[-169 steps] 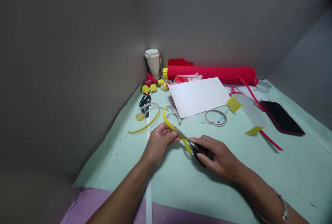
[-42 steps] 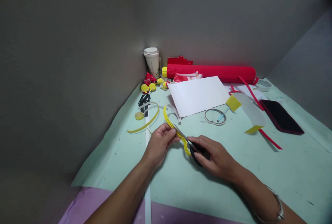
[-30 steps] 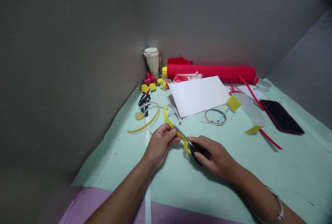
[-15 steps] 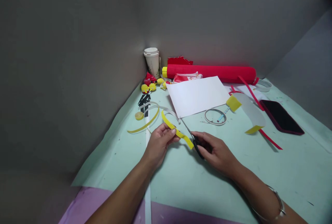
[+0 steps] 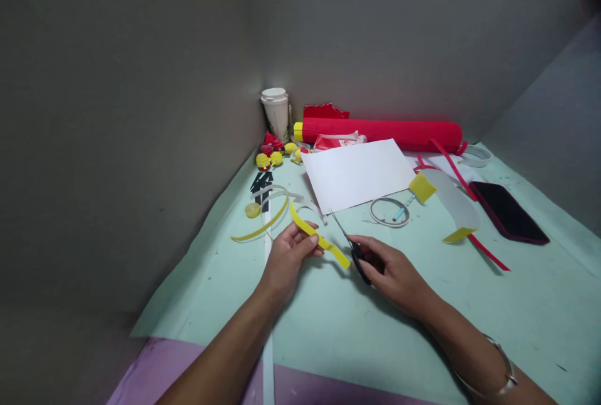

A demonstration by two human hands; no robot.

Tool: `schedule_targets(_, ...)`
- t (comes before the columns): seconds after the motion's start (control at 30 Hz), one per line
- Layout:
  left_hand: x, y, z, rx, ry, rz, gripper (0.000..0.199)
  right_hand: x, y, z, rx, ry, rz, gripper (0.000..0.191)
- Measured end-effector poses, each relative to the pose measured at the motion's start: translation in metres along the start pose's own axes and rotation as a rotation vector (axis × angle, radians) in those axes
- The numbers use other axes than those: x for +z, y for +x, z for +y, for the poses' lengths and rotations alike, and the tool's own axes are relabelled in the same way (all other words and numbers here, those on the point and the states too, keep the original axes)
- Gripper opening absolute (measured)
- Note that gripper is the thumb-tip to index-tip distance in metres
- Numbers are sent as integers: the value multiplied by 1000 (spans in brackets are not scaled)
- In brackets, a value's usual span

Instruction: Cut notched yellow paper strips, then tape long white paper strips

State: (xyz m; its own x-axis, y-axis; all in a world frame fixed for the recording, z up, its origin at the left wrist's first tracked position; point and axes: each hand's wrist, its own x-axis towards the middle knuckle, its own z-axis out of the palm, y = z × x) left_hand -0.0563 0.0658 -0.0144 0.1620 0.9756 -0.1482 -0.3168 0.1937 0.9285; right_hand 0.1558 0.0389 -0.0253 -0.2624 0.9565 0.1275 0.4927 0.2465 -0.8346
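Observation:
Between thumb and fingers, my left hand (image 5: 290, 253) pinches a short strip of yellow corrugated paper (image 5: 338, 256) above the table. The strip's far end curls up and its near end points toward my right hand (image 5: 392, 272). That hand grips the black handles of a pair of scissors (image 5: 360, 267), whose thin metal blades point away and to the left. The blades are slightly parted at the tips and lie beside the yellow strip, apart from it. Beyond my left hand lie a long narrow yellow strip (image 5: 256, 233) and a small yellow paper coil (image 5: 252, 210).
A white sheet (image 5: 357, 173) lies beyond the scissors, with a tape roll (image 5: 373, 211) beside it. Farther back are a red corrugated roll (image 5: 385, 133), a paper cup (image 5: 276, 114) and small red and yellow paper pieces (image 5: 263, 161). A phone (image 5: 509, 212) rests at right.
My right hand and the scissors have shifted slightly right, away from the yellow strip, and the blade tips have parted a little. My left hand still holds the strip, nearly unmoved.

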Motion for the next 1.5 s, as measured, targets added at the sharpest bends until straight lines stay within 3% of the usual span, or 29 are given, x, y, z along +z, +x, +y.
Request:
schedule_targets(0.3, 1, 0, 1, 3, 8, -8, 22, 1, 1, 3, 34, -23, 62, 42)
schedule_targets(0.57, 3, 0, -1, 2, 69, -22, 27, 3, 2, 5, 103, -248, 212, 42)
schedule_targets(0.83, 2, 0, -1, 1, 113, -25, 27, 7, 0, 13, -72, -422, 275, 40)
schedule_targets(1.0, 3, 0, 0, -19, 126, -31, 25, 8, 0, 10, -36, -566, 330, 40)
schedule_targets(1.17, 5, -2, 1, -50, 154, -49, 24, 7, 1, 13, -14, -696, 309, 36)
schedule_targets(1.37, 8, -4, 5, -70, 195, -76, 24, 3, 5, 16, 170, -507, 261, 29)
schedule_targets(1.5, 11, -5, 6, -72, 199, -83, 23, 0, 7, 14, 215, -387, 250, 25)
